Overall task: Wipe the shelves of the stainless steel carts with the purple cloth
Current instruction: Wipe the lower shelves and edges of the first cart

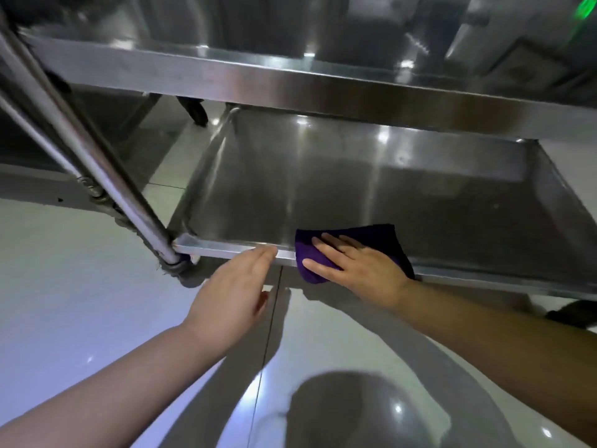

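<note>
Item: cloth [381, 236], lay on the lower shelf [371, 176] at its front lip. My right hand [358, 266] pressed it flat, fingers straight. My left hand [232, 289], fingers straight, touched that lip. Best practice, I judged: even pressure, overlapping strokes toward the back.

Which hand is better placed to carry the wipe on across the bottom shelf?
Right. The right hand lies flat on the purple cloth at the bottom shelf's front edge. The left hand is open with no cloth, fingertips at the rim.
</note>
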Available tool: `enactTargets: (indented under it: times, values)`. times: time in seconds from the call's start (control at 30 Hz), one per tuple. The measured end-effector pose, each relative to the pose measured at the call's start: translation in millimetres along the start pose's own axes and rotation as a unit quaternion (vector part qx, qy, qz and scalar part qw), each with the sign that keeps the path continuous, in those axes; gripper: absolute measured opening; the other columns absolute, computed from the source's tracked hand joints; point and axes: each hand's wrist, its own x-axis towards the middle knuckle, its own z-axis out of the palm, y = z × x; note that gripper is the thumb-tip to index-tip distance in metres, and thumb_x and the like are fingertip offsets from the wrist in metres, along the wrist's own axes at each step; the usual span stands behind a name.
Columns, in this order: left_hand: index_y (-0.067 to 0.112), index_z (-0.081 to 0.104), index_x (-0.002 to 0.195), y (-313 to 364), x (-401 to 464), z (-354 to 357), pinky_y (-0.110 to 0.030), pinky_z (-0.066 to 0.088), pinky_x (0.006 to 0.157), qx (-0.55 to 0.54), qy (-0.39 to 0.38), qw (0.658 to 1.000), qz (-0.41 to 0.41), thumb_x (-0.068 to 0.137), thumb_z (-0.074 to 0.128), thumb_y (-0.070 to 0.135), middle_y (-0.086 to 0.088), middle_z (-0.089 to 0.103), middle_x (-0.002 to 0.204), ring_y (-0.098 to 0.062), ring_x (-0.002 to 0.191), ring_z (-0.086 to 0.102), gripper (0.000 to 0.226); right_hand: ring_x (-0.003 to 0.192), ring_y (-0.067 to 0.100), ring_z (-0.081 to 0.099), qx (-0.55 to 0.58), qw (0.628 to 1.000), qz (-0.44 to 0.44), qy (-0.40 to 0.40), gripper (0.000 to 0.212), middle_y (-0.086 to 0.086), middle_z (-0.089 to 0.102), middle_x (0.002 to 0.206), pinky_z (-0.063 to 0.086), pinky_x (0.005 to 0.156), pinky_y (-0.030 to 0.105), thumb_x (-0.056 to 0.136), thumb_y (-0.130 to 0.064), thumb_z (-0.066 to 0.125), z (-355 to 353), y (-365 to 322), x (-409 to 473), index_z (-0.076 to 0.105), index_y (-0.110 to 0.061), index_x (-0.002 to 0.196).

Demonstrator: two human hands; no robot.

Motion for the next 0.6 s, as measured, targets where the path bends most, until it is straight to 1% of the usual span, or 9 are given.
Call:
enactTargets:
  times: [0.07,0.17,0.3,0.4,0.43,0.47,0.5,0.53,0.6]
  values:
    - [0.014,0.023,0.149,25,19,6,-0.023,0.022,0.111,0.027,-0.041,0.997,0.053,0.089,0.057,0.021,-0.002,0.027,0.154,-0.017,0.139,0.029,0.069,0.128,0.033,0.050,-0.013,1.000,0.010,-0.011,0.104,0.016,0.049,0.142,0.044,0.100,0.040,0.046,-0.005,0.090,10,20,-34,0.049,-0.021,0.140]
    - [0.018,0.016,0.151,63,46,20,-0.021,0.014,0.113,0.059,-0.077,0.988,0.116,0.091,0.052,0.025,0.000,0.019,0.157,-0.014,0.142,0.021,0.070,0.128,0.034,0.049,-0.020,0.999,0.019,-0.021,0.102,0.017,0.048,0.142,0.041,0.103,0.042,0.048,-0.007,0.091,28,49,-87,0.049,-0.021,0.140]
    - [0.024,0.000,0.152,110,75,45,-0.018,-0.003,0.109,0.090,-0.115,0.975,0.166,0.093,0.051,0.030,0.003,0.005,0.160,-0.013,0.145,0.010,0.078,0.139,0.031,0.036,-0.009,0.997,0.051,-0.052,0.112,0.014,0.035,0.152,0.025,0.111,0.039,0.056,-0.003,0.087,49,81,-152,0.029,-0.025,0.149]
    - [0.024,0.002,0.152,144,93,62,-0.021,-0.005,0.107,0.092,-0.109,0.972,0.186,0.089,0.057,0.031,0.002,0.005,0.160,-0.016,0.145,0.014,0.083,0.142,0.030,0.029,-0.001,0.994,0.078,-0.075,0.118,0.014,0.029,0.154,0.026,0.113,0.039,0.059,0.000,0.085,64,104,-197,0.016,-0.026,0.151]
    - [0.021,0.013,0.152,154,97,66,-0.023,0.002,0.109,0.093,-0.096,0.970,0.204,0.083,0.065,0.030,-0.001,0.014,0.158,-0.019,0.143,0.024,0.087,0.141,0.031,0.030,0.004,0.993,0.087,-0.083,0.123,0.015,0.030,0.154,0.026,0.113,0.039,0.054,0.001,0.087,70,111,-211,0.016,-0.026,0.151]
    - [0.017,0.030,0.148,164,101,69,-0.029,0.016,0.109,0.102,-0.096,0.966,0.216,0.071,0.078,0.027,-0.006,0.031,0.152,-0.023,0.135,0.040,0.091,0.141,0.031,0.031,0.011,0.991,0.096,-0.096,0.129,0.015,0.030,0.154,0.025,0.113,0.040,0.049,-0.001,0.089,74,118,-225,0.016,-0.025,0.152]
    - [0.011,0.050,0.137,172,104,72,-0.036,0.035,0.102,0.110,-0.081,0.965,0.224,0.054,0.088,0.022,-0.010,0.050,0.139,-0.026,0.120,0.057,0.092,0.141,0.031,0.031,0.015,0.988,0.106,-0.109,0.132,0.016,0.030,0.154,0.023,0.113,0.040,0.045,-0.005,0.092,79,125,-239,0.015,-0.025,0.151]
    - [0.006,0.062,0.124,176,107,77,-0.040,0.048,0.088,0.108,-0.050,0.967,0.227,0.039,0.093,0.017,-0.013,0.062,0.124,-0.029,0.104,0.066,0.091,0.140,0.031,0.032,0.016,0.986,0.118,-0.114,0.132,0.016,0.031,0.153,0.023,0.113,0.040,0.045,-0.008,0.093,83,131,-252,0.015,-0.024,0.151]
    - [0.002,0.068,0.113,179,111,89,-0.044,0.055,0.072,0.102,-0.026,0.971,0.214,0.030,0.092,0.005,-0.016,0.068,0.111,-0.033,0.090,0.070,0.086,0.136,0.032,0.039,0.031,0.984,0.145,-0.096,0.118,0.018,0.039,0.149,0.028,0.111,0.041,0.054,-0.010,0.091,90,143,-276,0.022,-0.023,0.148]
